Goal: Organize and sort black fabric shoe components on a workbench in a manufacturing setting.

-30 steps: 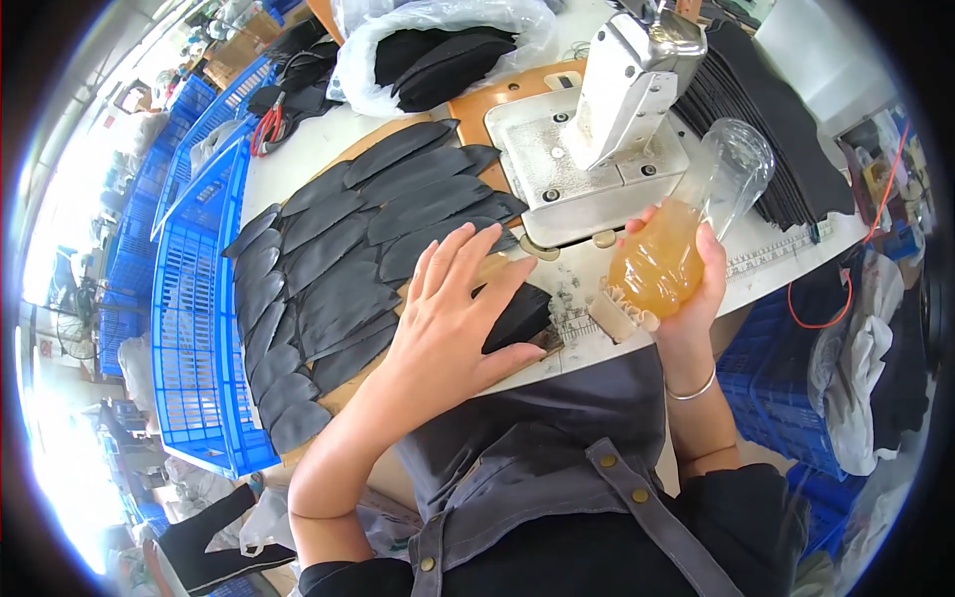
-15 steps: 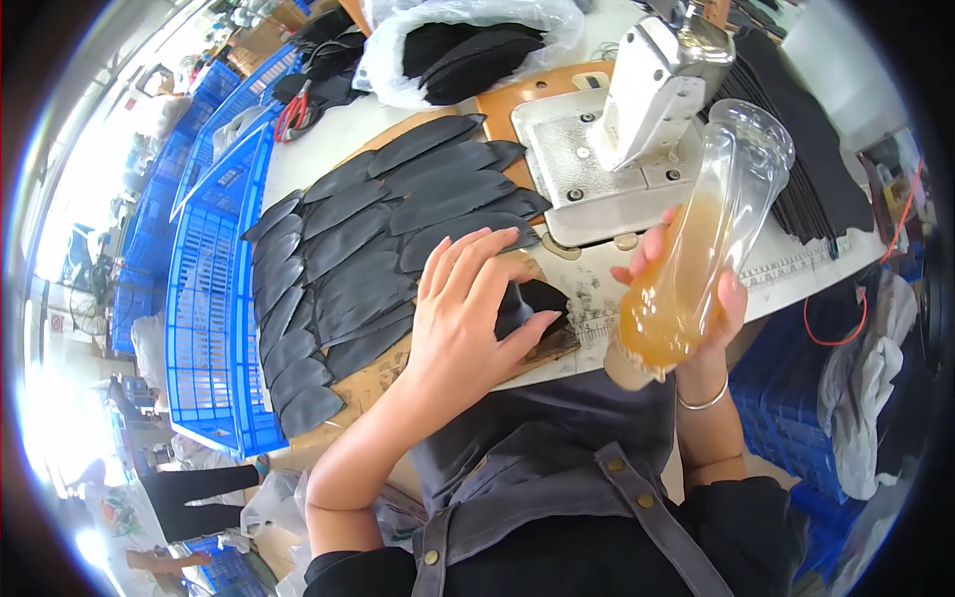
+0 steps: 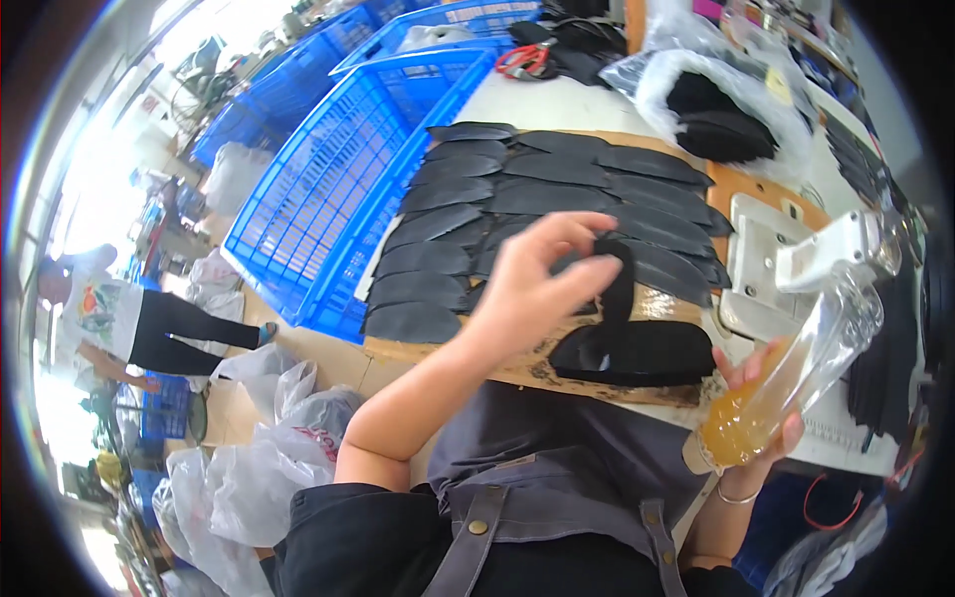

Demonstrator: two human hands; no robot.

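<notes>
My left hand (image 3: 542, 284) is over the wooden board (image 3: 497, 376), its thumb and fingers pinching a black leaf-shaped piece (image 3: 619, 289) that stands up on end. Below it lie more black pieces (image 3: 657, 356), flat near the board's front edge. Rows of overlapping dark grey leaf-shaped pieces (image 3: 547, 171) cover most of the board beyond. In my right hand (image 3: 788, 438) is a clear plastic bottle (image 3: 746, 423), tilted with its pale end down to the left. Cloudy amber liquid gathers in the lower part.
A white metal machine (image 3: 826, 254) stands on the table at right. Behind the board is a plastic bag (image 3: 657, 85) of black pieces, with red-handled scissors (image 3: 524, 62) farther left. Blue crates (image 3: 328, 189) border the left side. Plastic bags (image 3: 239, 488) lie on the floor; a person (image 3: 129, 318) stands beyond.
The view has swung left, so the table sits farther right. My left hand has raised a black piece from those near the board's edge. The bottle stays in my right hand.
</notes>
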